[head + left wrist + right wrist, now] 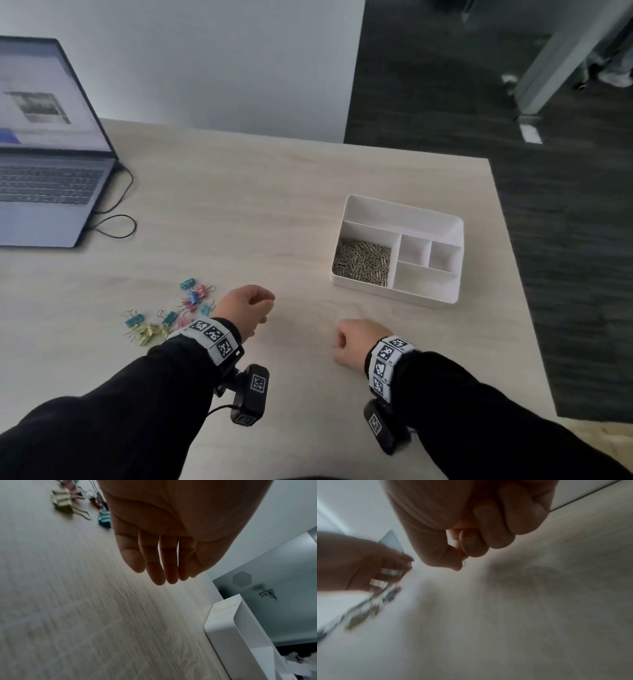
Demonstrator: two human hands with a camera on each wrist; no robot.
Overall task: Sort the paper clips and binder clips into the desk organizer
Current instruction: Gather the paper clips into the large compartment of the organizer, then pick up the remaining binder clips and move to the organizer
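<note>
A person in black sleeves works at a pale wood-grain table [274, 205], both wrists strapped with marker bands and small cameras. The right hand [356, 342] sits low over the table's near middle, fingers curled tight, thumb and forefinger pinching a thin wire loop [464, 562] that looks like a paper clip, though blur leaves that uncertain. The left hand [245, 308] hovers above the table with a released grip: its fingers [154, 561] are extended side by side and hold nothing. Just to its left lies a loose scatter of binder clips [171, 315] in teal, pink and yellow, all on the bare table. Well to the right stands a white desk organizer [428, 298] with several compartments; its large near-left compartment holds a heap of silver paper clips [363, 262], while the other sections show only white plastic. An open laptop [48, 192] sits at the far left corner, a black cable [116, 219] looping beside it.
</note>
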